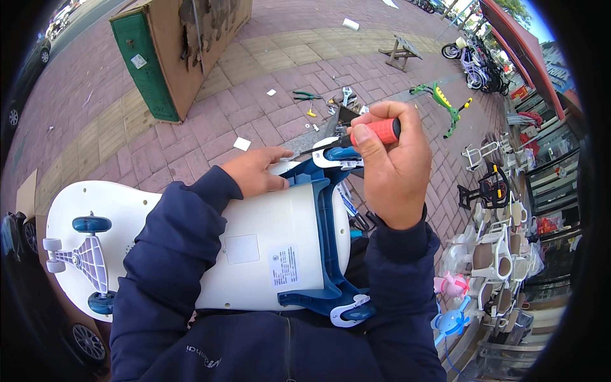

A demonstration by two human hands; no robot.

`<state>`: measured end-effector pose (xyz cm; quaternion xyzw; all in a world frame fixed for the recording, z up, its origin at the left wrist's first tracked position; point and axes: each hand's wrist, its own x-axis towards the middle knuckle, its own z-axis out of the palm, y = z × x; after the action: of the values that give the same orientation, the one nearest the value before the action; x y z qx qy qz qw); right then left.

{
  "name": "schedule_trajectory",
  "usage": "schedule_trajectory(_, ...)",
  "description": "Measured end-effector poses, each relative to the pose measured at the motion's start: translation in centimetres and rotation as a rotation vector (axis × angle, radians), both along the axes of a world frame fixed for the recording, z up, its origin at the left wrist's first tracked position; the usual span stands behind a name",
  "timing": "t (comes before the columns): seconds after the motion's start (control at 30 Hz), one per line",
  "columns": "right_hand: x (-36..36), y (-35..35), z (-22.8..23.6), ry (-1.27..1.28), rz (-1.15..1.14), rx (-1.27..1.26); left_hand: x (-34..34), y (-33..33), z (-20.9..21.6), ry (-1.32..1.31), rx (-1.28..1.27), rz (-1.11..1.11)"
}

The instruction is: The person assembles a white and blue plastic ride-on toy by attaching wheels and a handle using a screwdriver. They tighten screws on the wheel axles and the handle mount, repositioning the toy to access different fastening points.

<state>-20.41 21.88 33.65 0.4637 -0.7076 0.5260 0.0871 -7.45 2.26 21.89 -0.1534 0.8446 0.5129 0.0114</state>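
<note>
A white ride-on swing car (251, 213) lies upside down across my lap, its underside up, with a dark blue frame (326, 235) over one end. My left hand (256, 170) grips the toy's far edge beside that frame, thumb on the underside; some of its fingers are hidden. My right hand (400, 165) is closed round the red and black handle of a screwdriver (380, 132). The shaft points left, over a blue wheel with a white bracket (334, 155), and its tip is close to my left fingertips. Another bracketed blue wheel (352, 312) sits at the near end of the frame.
A purple caster plate (92, 264) with small wheels is at the toy's left end. Pliers (307, 95) and other tools lie on the brick paving ahead. A large cardboard box (172, 54) stands far left. A green and yellow scooter (442, 102) and stacked seats (496, 254) are right.
</note>
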Motion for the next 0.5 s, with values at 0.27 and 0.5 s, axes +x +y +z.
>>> schedule_trajectory(0.27, 1.6, 1.0, 0.7, -0.04, 0.108, -0.144, 3.1, 2.4, 3.3, 0.316, -0.348, -0.137)
schedule_trajectory(0.5, 5.7, 4.6, 4.8, 0.194, 0.138, -0.168, 7.2, 5.6, 6.2, 0.535, -0.441, -0.019)
